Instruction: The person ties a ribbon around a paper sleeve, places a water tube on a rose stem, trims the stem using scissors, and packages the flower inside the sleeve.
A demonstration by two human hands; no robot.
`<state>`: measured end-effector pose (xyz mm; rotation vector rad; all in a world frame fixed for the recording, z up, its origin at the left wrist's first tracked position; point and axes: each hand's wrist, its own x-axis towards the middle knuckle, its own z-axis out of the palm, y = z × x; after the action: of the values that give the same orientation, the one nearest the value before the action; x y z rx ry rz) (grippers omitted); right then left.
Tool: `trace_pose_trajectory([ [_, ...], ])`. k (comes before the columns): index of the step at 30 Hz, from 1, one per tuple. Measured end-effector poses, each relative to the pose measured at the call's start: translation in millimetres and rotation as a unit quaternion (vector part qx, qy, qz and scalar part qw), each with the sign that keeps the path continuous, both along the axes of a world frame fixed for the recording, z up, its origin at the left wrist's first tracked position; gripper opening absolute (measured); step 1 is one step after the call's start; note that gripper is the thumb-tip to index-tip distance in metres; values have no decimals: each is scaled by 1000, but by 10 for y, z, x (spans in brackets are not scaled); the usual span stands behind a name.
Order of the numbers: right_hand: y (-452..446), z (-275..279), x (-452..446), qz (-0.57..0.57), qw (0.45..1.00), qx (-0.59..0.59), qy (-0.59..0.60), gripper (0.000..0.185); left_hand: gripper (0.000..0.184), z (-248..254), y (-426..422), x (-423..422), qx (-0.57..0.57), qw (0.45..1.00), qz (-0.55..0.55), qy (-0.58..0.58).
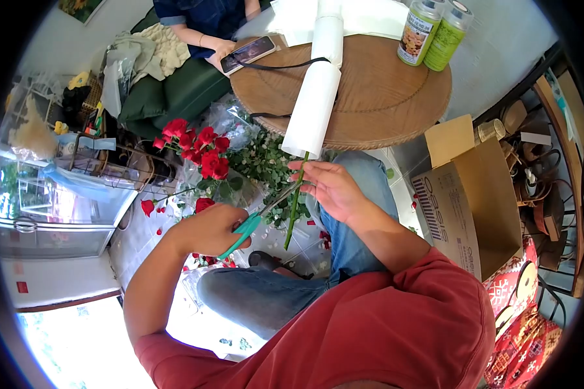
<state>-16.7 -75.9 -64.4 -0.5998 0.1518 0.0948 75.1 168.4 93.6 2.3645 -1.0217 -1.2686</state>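
Observation:
Green-handled scissors point(245, 232) are in my left hand point(209, 230), fingers closed through the handles. Their blades point up and right and meet a long green stem point(292, 217), just below my right hand. My right hand point(334, 188) has its fingers bent around that stem, near where it comes out of a white paper roll point(313, 113). From there the stem hangs down at a slant over my knees. The roll rests on the round wooden table point(383, 97) and juts past its near edge. Whether the blades are closed on the stem is unclear.
Red roses point(207, 152) and leafy cuttings point(263, 159) fill the floor area left of my knees. Two spray cans point(431, 35) stand on the table; a person's hand point(224, 52) holds a phone point(248, 55) there. An open cardboard box point(457, 214) is at right.

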Motion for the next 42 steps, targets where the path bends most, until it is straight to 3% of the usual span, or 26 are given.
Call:
trace_pose_trajectory([
  [16, -17, -119, 31, 22, 999, -31, 3, 32, 26, 117, 51, -23, 57, 998, -25, 16],
  [18, -9, -68, 6, 23, 998, -63, 18, 34, 22, 201, 160, -69, 48, 994, -80, -66],
  [20, -35, -92, 0, 21, 999, -46, 6, 33, 26, 306, 272, -74, 17, 995, -47, -89],
  [22, -40, -63, -23, 38, 999, -28, -2, 32, 37, 388, 255, -65, -20, 973, 204, -108],
  [24, -49, -47, -38, 36, 999, -26, -2, 32, 45, 269, 118, 77, -24, 960, 212, -179],
  [26, -50, -51, -35, 50, 999, 12, -11, 32, 43, 110, -78, 296, -79, 912, 146, -375],
  [34, -117, -61, -55, 48, 999, -7, 0, 33, 47, -333, -1137, 1121, -81, 865, 207, -450],
  [42, -108, -106, -28, 64, 998, 0, -25, 36, 46, -438, -1233, 1255, -113, 879, 208, -414],
])
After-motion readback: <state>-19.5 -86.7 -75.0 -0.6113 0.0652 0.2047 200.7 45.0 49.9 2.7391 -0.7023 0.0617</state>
